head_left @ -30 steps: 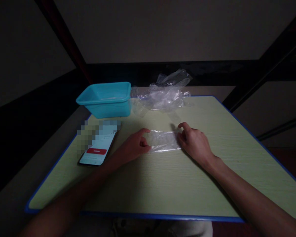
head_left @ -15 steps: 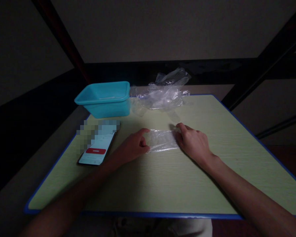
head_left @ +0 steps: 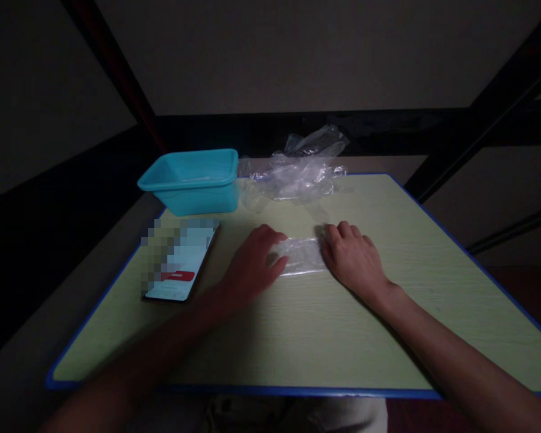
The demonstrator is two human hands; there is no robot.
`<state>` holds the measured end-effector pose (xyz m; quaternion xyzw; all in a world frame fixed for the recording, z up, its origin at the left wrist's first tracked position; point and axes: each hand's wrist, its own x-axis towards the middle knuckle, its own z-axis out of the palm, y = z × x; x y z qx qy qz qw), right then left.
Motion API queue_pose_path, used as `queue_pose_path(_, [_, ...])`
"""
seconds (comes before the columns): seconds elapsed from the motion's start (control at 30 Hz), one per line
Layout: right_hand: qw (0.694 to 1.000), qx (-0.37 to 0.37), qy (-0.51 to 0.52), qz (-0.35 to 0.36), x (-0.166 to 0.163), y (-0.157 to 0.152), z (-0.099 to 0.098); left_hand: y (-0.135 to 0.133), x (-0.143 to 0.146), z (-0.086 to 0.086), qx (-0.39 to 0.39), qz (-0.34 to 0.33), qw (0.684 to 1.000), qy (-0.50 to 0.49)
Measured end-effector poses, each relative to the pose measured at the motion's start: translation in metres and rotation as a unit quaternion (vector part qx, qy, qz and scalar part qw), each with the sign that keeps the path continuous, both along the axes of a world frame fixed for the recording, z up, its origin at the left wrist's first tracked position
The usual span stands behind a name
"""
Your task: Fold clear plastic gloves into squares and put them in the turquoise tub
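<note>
A clear plastic bag, folded into a flat strip, lies on the table between my two hands. My left hand is at its left end, thumb and fingers apart, with the fingertips touching the far edge and the thumb near the close edge. At the right end rests my right hand, its fingers curled down over the plastic. The right fingertips are partly hidden behind the hand.
Behind the strip lies a crumpled heap of clear plastic bags at the table's far edge. A turquoise plastic basket stands at the back left. Nearer, on the left, a phone lies screen up on the blue-edged table.
My left hand has shifted right and over the strip's left end, its thumb and fingers still apart. My right hand has stayed in place, with its index finger drawn in a little.
</note>
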<state>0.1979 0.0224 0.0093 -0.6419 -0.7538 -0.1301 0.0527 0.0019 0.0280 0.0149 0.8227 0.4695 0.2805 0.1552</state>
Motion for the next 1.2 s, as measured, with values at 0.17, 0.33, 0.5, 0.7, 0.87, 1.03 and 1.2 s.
queue_pose_path(0.17, [1.000, 0.012, 0.002, 0.002, 0.001, 0.000, -0.003, -0.012, 0.020, -0.011, 0.077, -0.133, 0.979, 0.132])
queue_pose_path(0.33, [1.000, 0.017, 0.022, -0.004, 0.004, 0.001, -0.010, -0.014, 0.025, -0.021, 0.049, -0.154, 0.965, 0.205])
queue_pose_path(0.5, [0.999, -0.020, 0.032, -0.033, 0.011, 0.002, -0.012, -0.013, 0.024, -0.022, 0.050, -0.149, 0.964, 0.215])
queue_pose_path(0.7, [0.998, -0.033, 0.032, -0.042, 0.023, 0.002, -0.010, -0.014, 0.024, -0.023, 0.063, -0.145, 0.961, 0.227])
queue_pose_path(0.87, [0.998, -0.044, 0.034, -0.036, 0.023, 0.002, -0.009, -0.014, 0.023, -0.024, 0.070, -0.147, 0.958, 0.236])
queue_pose_path(1.03, [0.998, -0.023, 0.055, -0.030, 0.022, 0.001, -0.005, -0.014, 0.023, -0.023, 0.062, -0.148, 0.957, 0.241])
queue_pose_path(1.2, [0.991, -0.012, 0.107, 0.086, 0.013, -0.005, -0.001, -0.014, 0.023, -0.024, 0.067, -0.145, 0.959, 0.235])
